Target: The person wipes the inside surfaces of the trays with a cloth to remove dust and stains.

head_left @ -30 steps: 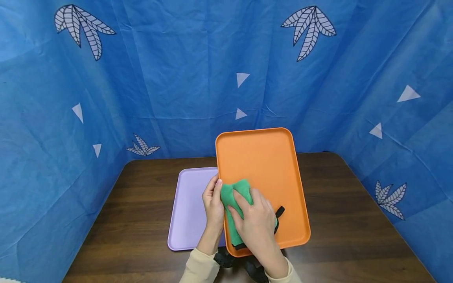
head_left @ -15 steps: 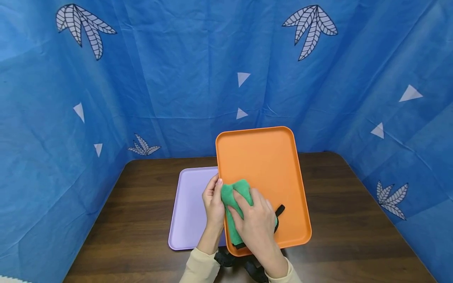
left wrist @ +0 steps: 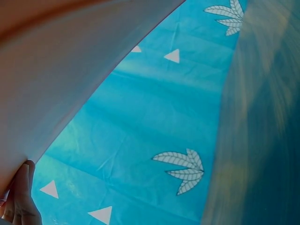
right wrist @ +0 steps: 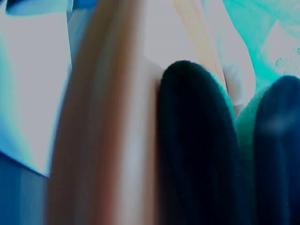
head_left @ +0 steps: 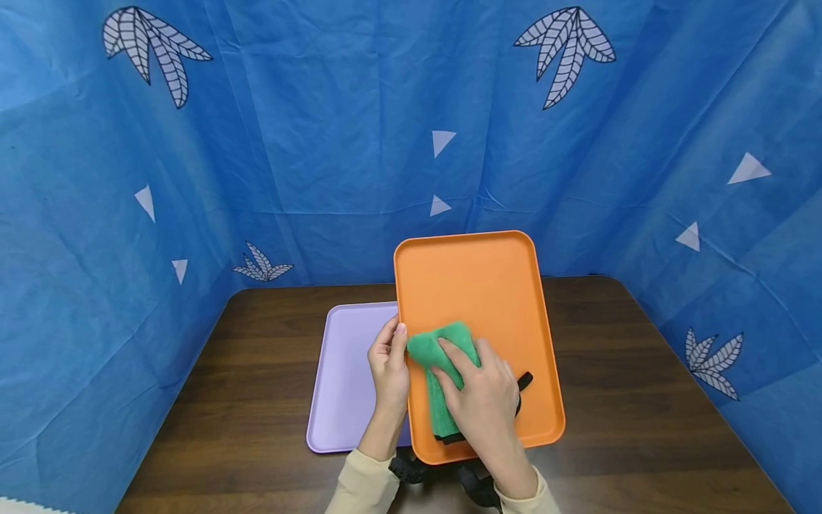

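Observation:
An orange tray (head_left: pixel 475 285) is held up and tilted in the head view, facing the camera. My left hand (head_left: pixel 390 378) grips its left edge, thumb on the front and fingers behind. In the left wrist view those fingers (left wrist: pixel 21 192) bend round the edge at the lower left, and the tray's underside (left wrist: pixel 56 79) fills the upper left. My right hand (head_left: pixel 484 392) holds a folded green cloth (head_left: pixel 439 350) with black trim against the tray's lower half. In the right wrist view the cloth (right wrist: pixel 199 136) looks dark and bunched, close to the camera.
A purple tray (head_left: pixel 343 378) lies flat on the brown wooden table (head_left: pixel 237 385), partly covered by the orange one. Behind and at both sides hangs a blue curtain (head_left: pixel 308 143) with leaf and triangle prints. Black straps (head_left: pixel 407 467) sit at my wrists.
My right hand and the green cloth have shifted a little to the right across the orange tray. The left hand keeps its grip at the edge, almost unmoved.

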Tool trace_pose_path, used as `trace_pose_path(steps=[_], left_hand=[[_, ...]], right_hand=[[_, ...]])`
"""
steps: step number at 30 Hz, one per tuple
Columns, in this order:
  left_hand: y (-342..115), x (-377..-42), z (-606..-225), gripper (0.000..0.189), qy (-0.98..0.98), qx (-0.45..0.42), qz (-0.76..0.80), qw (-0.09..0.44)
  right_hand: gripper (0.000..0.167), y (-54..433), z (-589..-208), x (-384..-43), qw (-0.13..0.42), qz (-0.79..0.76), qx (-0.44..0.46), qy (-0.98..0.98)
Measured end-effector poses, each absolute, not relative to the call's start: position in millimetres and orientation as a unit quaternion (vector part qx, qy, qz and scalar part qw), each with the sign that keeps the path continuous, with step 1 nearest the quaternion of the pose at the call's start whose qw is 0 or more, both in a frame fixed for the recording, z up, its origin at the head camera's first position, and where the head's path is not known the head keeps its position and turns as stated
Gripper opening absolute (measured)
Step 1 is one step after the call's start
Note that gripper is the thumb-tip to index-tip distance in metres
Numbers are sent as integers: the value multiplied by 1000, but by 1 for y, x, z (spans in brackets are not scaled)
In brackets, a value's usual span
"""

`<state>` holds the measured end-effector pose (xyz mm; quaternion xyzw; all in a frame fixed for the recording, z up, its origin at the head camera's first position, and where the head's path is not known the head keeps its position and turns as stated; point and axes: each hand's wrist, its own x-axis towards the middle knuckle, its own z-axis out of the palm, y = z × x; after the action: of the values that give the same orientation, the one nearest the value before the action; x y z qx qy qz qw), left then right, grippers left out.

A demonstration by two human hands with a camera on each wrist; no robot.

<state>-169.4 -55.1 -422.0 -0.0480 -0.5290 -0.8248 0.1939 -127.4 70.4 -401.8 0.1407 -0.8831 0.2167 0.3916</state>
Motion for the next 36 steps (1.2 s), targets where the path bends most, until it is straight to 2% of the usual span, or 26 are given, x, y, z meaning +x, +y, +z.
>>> trace_pose_path(steps=[8, 17, 23, 28, 36], left_hand=[[-55, -169, -423, 39, -537, -38, -820, 197], [-57, -169, -421, 39, -532, -32, -822, 201], [-57, -169, -422, 41, -528, -41, -822, 207], [-56, -168, -423, 40, -528, -41, -822, 209], [-55, -169, -423, 40, -533, -39, -818, 214]], right_hand=[[46, 89, -399, -128, 371, 235, 84, -894], [41, 121, -399, -131, 360, 268, -19, -893], [40, 135, -402, -131, 315, 296, -90, -897], [41, 133, -406, -130, 292, 317, -106, -896], [43, 119, -413, -131, 307, 324, -99, -889]])
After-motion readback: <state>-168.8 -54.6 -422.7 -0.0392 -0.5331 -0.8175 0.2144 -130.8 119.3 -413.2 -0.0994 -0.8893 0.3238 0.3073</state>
